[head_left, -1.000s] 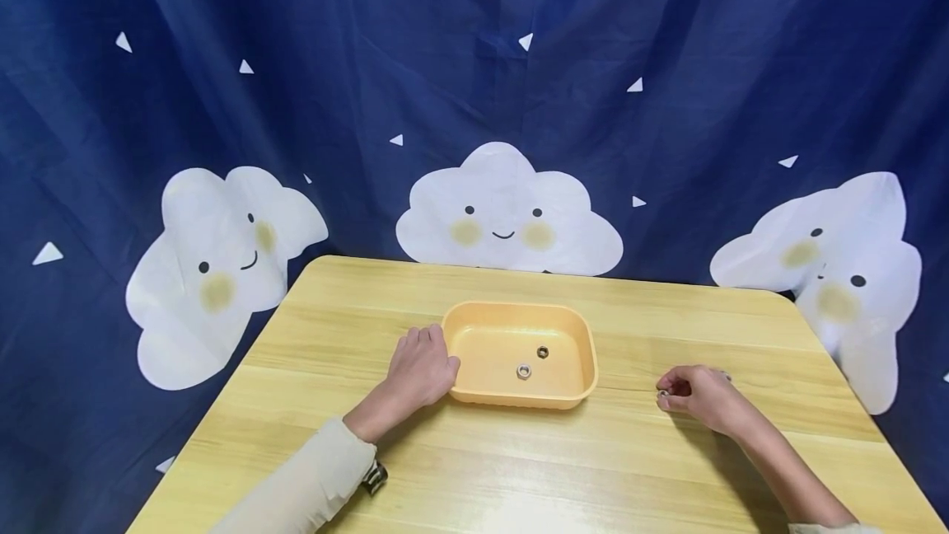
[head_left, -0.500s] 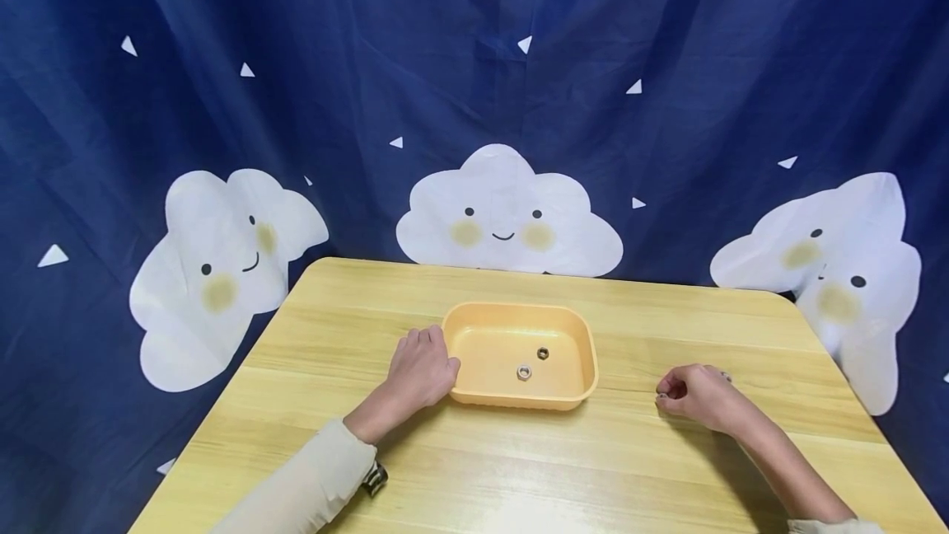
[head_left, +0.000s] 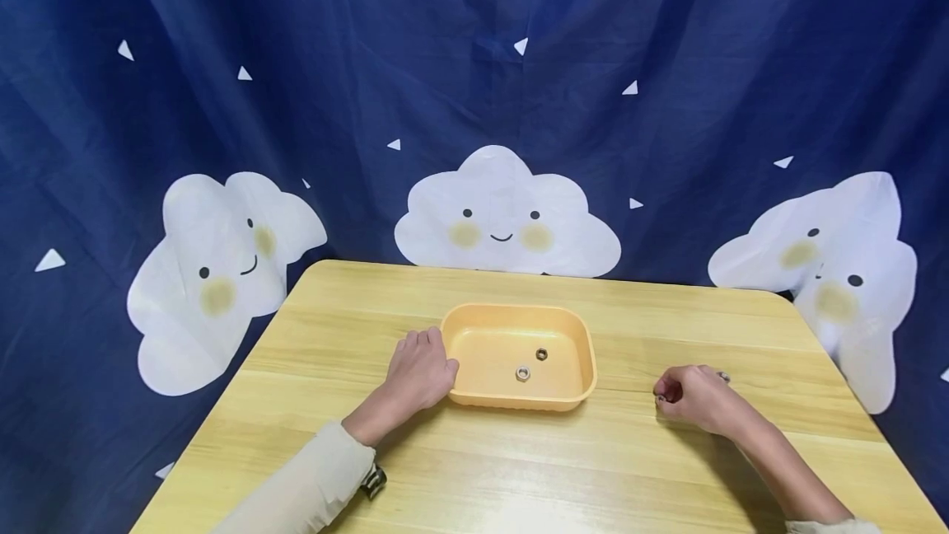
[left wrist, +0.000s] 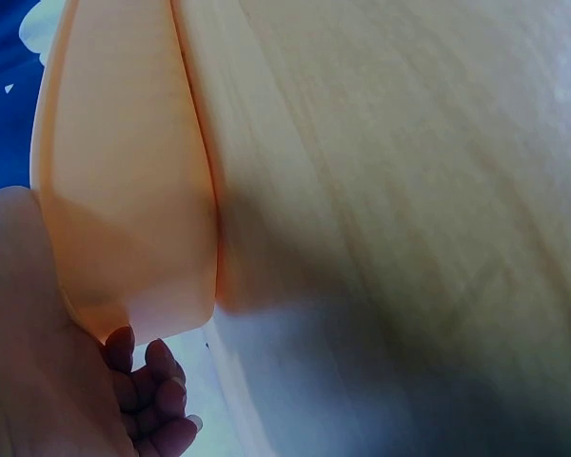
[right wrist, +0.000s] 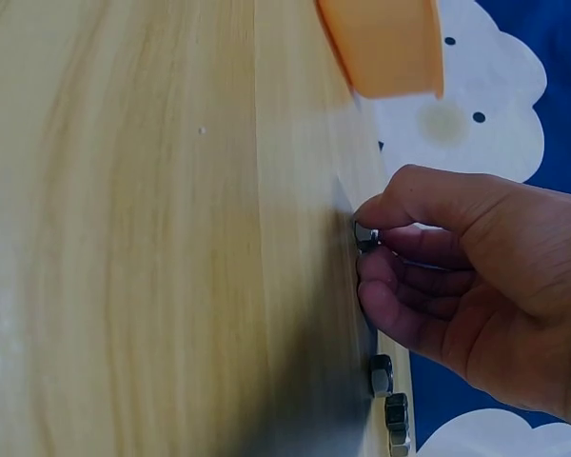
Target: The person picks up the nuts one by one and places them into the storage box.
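Note:
An orange-yellow tray holds two hex nuts, one a silver nut and the other a dark nut. My left hand grips its left end; the curled fingertips show by the tray's end wall in the left wrist view. To the right of the tray, my right hand is low over the table. Between its thumb and fingertips it pinches a metal nut. Past that hand lie several more nuts, among them a nearer nut and a darker nut.
The wooden table has rounded far corners. Behind it hangs a blue curtain printed with white clouds. A black band shows at the left cuff.
The right thumb and fingertips have drawn slightly closer around the nut, which shows less in the head view. My left hand and the tray have stayed in place.

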`<state>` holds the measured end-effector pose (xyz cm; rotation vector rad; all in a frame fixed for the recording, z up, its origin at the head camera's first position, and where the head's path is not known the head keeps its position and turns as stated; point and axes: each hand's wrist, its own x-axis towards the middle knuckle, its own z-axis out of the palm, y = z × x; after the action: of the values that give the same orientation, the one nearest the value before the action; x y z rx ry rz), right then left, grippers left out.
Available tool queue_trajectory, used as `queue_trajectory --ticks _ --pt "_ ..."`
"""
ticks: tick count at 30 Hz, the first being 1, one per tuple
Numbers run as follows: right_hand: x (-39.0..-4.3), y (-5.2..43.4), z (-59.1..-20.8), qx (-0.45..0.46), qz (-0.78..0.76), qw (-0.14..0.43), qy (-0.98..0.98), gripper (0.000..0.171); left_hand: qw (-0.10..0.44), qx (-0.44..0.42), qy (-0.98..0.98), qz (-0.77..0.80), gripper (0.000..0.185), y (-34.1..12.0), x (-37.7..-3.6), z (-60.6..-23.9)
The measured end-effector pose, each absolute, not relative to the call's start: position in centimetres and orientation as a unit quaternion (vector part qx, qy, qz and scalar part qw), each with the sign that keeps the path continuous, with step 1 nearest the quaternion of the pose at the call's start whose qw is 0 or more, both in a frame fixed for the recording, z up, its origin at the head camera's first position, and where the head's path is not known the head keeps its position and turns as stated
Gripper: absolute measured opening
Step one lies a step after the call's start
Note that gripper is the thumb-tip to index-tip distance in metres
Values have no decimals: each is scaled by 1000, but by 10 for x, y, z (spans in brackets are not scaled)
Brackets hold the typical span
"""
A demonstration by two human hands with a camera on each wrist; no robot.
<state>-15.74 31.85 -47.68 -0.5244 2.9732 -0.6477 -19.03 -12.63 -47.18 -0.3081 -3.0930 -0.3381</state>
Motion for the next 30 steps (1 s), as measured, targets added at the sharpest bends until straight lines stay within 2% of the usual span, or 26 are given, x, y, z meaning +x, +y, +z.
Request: queue_trajectory --ticks 16,30 --pt "-160 314 -475 -201 -231 15 952 16 8 -100 -989 -108 26 -127 -190 -473" --pt "-166 309 -473 -176 -247 27 953 19 5 -100 -988 -118 24 -127 -189 -475"
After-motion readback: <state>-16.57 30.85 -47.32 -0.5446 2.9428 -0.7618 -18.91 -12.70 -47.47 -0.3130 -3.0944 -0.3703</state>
